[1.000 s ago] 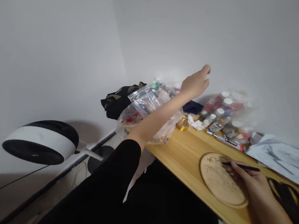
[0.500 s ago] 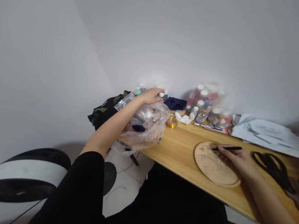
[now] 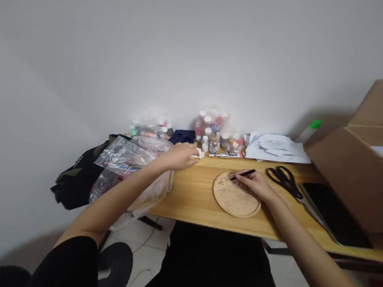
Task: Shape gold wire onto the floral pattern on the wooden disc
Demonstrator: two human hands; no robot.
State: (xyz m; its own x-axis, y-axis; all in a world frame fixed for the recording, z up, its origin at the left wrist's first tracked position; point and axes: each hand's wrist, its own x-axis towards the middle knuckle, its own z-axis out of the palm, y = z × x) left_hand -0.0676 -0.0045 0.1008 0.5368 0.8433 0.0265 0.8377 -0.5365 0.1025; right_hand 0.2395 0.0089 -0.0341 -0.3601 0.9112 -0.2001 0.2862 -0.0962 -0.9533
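My right hand (image 3: 254, 184) pinches a thin black pen (image 3: 243, 174), tip on the round wooden disc (image 3: 236, 199) at the desk's (image 3: 194, 196) near edge; line work already covers it. My left hand (image 3: 179, 156), fingers loosely curled, rests by the white tissue (image 3: 198, 153) at ten o'clock. Scissors (image 3: 284, 179) lie at three, paint bottles (image 3: 212, 134) at twelve, plastic bags (image 3: 128, 160) at nine.

Person, head-cam view. L arm: black sleeve (image 3: 65, 264) pushed up to abt the elbow, forearm bare below; left hand (image 3: 177, 156) bare, no glove/ring/watch visible. R arm: bare forearm, no sleeve in view; right hand (image 3: 254, 184) bare. Black garment (image 3: 214, 269) over lap.
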